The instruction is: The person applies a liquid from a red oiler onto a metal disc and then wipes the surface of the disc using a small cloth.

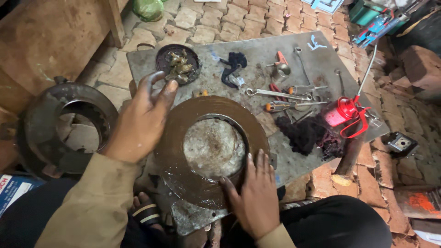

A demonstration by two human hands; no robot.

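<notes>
Left hand [142,121] hovers over greasy brown ring plate [177,151] | right hand [255,195] presses its near rim | spanners [275,94], red oil can [342,111] on worktop [317,64]

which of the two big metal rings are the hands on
The brown oily ring on the metal sheet: both hands touch it. The darker ring lies untouched on the bricks, left.
</notes>
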